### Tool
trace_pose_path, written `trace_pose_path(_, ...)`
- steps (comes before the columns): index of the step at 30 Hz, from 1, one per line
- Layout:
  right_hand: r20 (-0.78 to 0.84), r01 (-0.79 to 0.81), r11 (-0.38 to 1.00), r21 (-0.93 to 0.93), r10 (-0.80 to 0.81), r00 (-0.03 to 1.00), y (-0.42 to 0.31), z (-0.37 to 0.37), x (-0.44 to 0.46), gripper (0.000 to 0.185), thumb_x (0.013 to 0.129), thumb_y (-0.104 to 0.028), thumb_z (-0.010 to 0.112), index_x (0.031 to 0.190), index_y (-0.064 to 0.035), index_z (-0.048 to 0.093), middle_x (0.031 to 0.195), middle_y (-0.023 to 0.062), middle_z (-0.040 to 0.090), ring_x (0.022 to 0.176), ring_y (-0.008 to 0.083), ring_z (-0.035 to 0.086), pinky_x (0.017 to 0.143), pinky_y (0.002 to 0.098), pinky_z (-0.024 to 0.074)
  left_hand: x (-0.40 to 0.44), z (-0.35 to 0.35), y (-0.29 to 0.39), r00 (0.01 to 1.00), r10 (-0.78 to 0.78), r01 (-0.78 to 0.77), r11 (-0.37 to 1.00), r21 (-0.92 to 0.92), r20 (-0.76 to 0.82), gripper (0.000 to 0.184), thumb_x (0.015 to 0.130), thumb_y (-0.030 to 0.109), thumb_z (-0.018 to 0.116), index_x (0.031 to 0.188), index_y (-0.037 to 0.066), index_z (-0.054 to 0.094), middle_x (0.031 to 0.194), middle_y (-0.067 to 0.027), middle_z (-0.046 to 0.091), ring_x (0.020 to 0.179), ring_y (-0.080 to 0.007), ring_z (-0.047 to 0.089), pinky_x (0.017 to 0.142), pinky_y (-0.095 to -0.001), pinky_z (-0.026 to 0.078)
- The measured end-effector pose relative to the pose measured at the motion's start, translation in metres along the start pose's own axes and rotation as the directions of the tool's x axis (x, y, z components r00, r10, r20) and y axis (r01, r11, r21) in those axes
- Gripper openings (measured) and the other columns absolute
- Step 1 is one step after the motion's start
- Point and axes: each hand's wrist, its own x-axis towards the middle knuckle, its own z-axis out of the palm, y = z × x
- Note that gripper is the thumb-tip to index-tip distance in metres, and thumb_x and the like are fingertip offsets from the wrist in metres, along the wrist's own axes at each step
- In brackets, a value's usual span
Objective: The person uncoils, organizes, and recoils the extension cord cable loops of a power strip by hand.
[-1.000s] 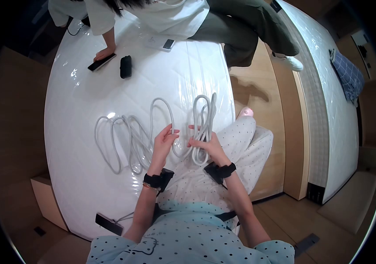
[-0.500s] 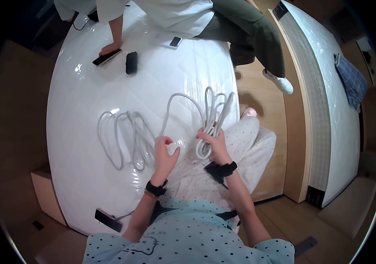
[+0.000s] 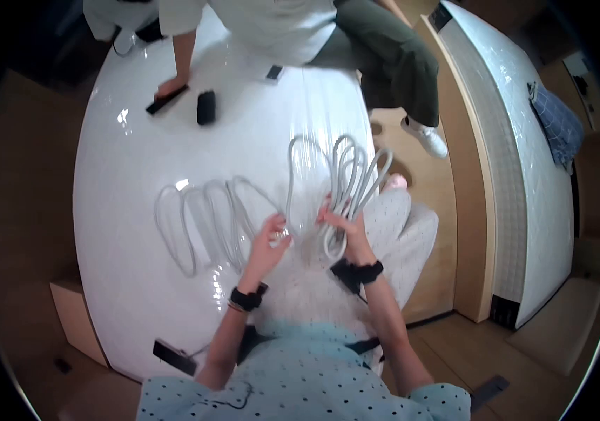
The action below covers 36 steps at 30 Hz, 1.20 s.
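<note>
Head view: the pale grey cable [image 3: 344, 200] lies partly in long loops on the plastic-wrapped mattress [image 3: 128, 231], partly in a looped bundle in the right hand [image 3: 352, 236], with one strand arching up between the two hands. The right hand's fingers close around the bundle, its thumb laid across the strands. The left hand [image 3: 265, 249] has bent fingers with a narrow gap to the thumb; the cable meets its fingertips — blur hides whether they grip it.

The bundle's outermost loop reaches past the mattress's right edge in this view. That side is tight, with spotted trousers [image 3: 412, 242] just beside the right hand. Ahead there is open room — bare mattress runs from the loops to a black case [image 3: 206, 108]. Beyond, another person [image 3: 272, 31] leans near a dark phone [image 3: 166, 101]; a second phone [image 3: 173, 357] lies near the left forearm.
</note>
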Motion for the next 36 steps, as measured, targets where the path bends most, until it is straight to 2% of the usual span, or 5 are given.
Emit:
trace_pose_path(4,0.091,-0.044,0.962,-0.268,0.071,0.993,-0.002,-0.005,0.001,0.04,0.072,-0.006,0.068,0.109,0.0024,0.054,0.083,0.0069,0.062,0.077,0.0145,0.061,0.074,0.0268,0.0479,0.022,0.003,0.024,0.963,-0.116,0.219,0.861,-0.459,0.243,0.035,0.089,0.014,0.057,0.122,0.005,0.052,0.107,-0.0045,0.059,0.088,-0.0097,0.056,0.067,-0.022,0.046)
trace_pose_path(11,0.134,-0.127,0.938,-0.323,0.178,0.975,0.013,0.002,-0.002,0.03,0.075,-0.004,0.069,0.102,0.0019,0.059,0.093,0.0061,0.064,0.082,0.0101,0.059,0.072,0.0247,0.0474,0.013,0.0,0.066,0.877,0.479,-0.461,0.811,0.36,0.042,0.026,0.084,0.006,0.059,0.109,0.006,0.063,0.103,-0.0038,0.058,0.082,-0.0103,0.055,0.066,-0.0235,0.046)
trace_pose_path(20,0.079,-0.263,0.958,-0.114,0.273,0.959,0.02,0.011,-0.007,0.031,0.074,-0.007,0.072,0.101,0.0006,0.06,0.089,0.0045,0.063,0.078,0.0101,0.058,0.069,0.0231,0.0469,0.02,-0.005,-0.01,0.966,-0.255,0.258,0.936,-0.238,0.042,0.03,0.087,0.013,0.057,0.113,-0.001,0.055,0.097,-0.0078,0.063,0.081,-0.0139,0.06,0.07,-0.0275,0.049)
trace_pose_path(23,0.201,-0.172,0.983,-0.057,0.18,0.963,0.025,0.004,-0.009,0.034,0.074,-0.007,0.072,0.104,0.0007,0.058,0.091,0.0046,0.062,0.078,0.0103,0.058,0.07,0.0236,0.0471,0.025,-0.003,0.013,0.825,-0.357,0.563,0.458,-0.688,0.438,0.038,0.09,0.016,0.053,0.122,-0.003,0.046,0.098,-0.0099,0.064,0.082,-0.0153,0.062,0.074,-0.0271,0.048)
trace_pose_path(36,0.107,0.173,0.726,-0.665,-0.136,0.985,0.045,0.017,0.004,0.054,0.068,-0.018,0.074,0.114,-0.0014,0.05,0.102,0.0131,0.062,0.094,0.0225,0.061,0.082,0.0328,0.0472,0.02,0.002,0.067,0.997,0.0,0.03,0.931,-0.364,0.081,0.036,0.088,0.005,0.052,0.122,-0.005,0.05,0.097,-0.0074,0.064,0.084,-0.0096,0.058,0.074,-0.0231,0.046)
